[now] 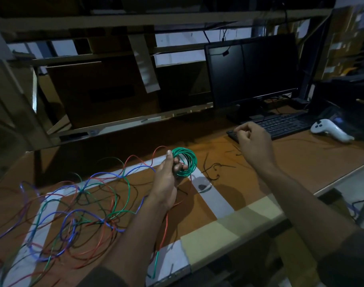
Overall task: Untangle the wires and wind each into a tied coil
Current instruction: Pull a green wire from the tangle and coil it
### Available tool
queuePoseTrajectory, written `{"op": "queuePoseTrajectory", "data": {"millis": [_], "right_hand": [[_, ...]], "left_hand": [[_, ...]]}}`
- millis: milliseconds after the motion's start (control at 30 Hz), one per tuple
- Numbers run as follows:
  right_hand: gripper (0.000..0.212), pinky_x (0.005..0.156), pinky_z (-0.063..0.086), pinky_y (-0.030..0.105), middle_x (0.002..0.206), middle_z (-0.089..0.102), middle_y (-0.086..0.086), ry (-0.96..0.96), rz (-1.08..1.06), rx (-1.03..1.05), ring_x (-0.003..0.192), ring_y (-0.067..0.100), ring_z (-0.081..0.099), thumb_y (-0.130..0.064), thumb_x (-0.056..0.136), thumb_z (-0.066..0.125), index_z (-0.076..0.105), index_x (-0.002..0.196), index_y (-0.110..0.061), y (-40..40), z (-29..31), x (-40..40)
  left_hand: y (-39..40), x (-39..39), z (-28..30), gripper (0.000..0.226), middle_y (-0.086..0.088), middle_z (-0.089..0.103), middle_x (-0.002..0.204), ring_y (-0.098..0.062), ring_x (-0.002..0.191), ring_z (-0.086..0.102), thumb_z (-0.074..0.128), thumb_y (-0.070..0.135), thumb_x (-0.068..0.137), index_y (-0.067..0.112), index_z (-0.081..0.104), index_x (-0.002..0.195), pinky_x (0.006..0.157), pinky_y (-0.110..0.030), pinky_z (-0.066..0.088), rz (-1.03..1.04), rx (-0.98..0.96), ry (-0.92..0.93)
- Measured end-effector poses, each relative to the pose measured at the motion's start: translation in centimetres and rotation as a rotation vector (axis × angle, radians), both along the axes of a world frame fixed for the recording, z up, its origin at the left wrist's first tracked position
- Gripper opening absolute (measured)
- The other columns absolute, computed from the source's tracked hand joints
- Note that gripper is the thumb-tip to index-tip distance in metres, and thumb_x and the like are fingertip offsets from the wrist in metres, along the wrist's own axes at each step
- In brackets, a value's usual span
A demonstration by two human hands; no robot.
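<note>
My left hand [168, 179] grips a wound coil of green wire [187, 162], its fingers through the loops, held just above the wooden table [301, 162]. A tangle of red, blue, green and black wires [77, 212] sprawls over the table's left part, under and beside my left forearm. My right hand [253, 141] hovers further right near the keyboard's left end, with fingers curled and fingertips pinched together; whether anything thin sits between them I cannot tell. A few short black ties [214, 170] lie on the table between both hands.
A black keyboard [280, 125] and a dark monitor [251, 73] stand at the back right. A white controller [330, 131] lies right of the keyboard. White tape strips [214, 195] cross the tabletop. Cardboard boxes [102, 90] fill the shelving behind.
</note>
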State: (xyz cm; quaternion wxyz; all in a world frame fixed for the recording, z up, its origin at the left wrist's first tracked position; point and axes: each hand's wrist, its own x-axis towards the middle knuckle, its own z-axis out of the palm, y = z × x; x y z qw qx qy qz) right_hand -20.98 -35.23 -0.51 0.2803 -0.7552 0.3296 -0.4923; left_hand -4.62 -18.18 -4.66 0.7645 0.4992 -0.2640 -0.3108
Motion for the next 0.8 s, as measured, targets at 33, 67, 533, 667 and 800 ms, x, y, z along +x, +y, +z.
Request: {"op": "queuePoseTrajectory", "data": {"millis": [33,67,533,667,800], "right_hand": [[0.018,0.047,0.033,0.034,0.064,0.051,-0.004,-0.010,0.011,-0.018,0.049,0.012,0.041,-0.021,0.107,0.047,0.065,0.107,-0.017,0.4,0.1,0.1],[0.018,0.047,0.034,0.035,0.066,0.052,-0.004,-0.016,0.030,-0.032,0.050,0.013,0.042,-0.021,0.108,0.046,0.064,0.108,-0.018,0.9,0.3,0.3],[0.060,0.081,0.050,0.006,0.131,0.052,-0.006,0.091,0.612,0.171,0.118,0.001,0.053,-0.046,0.090,0.070,0.054,0.142,-0.021,6.5,0.9,7.6],[0.070,0.088,0.052,0.014,0.136,0.055,-0.008,0.074,0.740,0.207,0.118,-0.004,0.056,-0.058,0.085,0.067,0.053,0.144,-0.023,6.9,1.0,7.3],[0.063,0.088,0.054,0.016,0.129,0.061,-0.008,0.040,0.803,0.231,0.113,-0.004,0.062,-0.051,0.083,0.071,0.057,0.138,-0.023,6.9,1.2,7.2]], "left_hand": [[0.0,0.0,0.0,0.039,0.004,0.049,0.065,-0.010,0.074,0.064,0.041,0.046,0.108,0.019,0.054,0.084,0.091,-0.041,0.049,0.008,-0.004,0.001],[0.0,0.0,0.0,0.038,0.004,0.050,0.064,-0.010,0.074,0.064,0.041,0.046,0.108,0.019,0.054,0.084,0.092,-0.041,0.048,0.011,-0.012,0.007],[1.4,0.1,2.0,0.041,0.001,0.063,0.074,-0.010,0.070,0.062,0.045,0.047,0.106,0.014,0.064,0.091,0.083,-0.033,0.056,0.102,-0.142,0.013],[1.7,-0.1,2.6,0.043,0.005,0.058,0.063,-0.008,0.064,0.061,0.044,0.044,0.107,0.018,0.056,0.076,0.078,-0.030,0.054,0.090,-0.148,-0.018],[1.9,-0.2,3.2,0.041,0.004,0.064,0.067,-0.007,0.067,0.065,0.045,0.045,0.105,0.017,0.062,0.082,0.080,-0.032,0.051,0.065,-0.168,-0.039]]}}
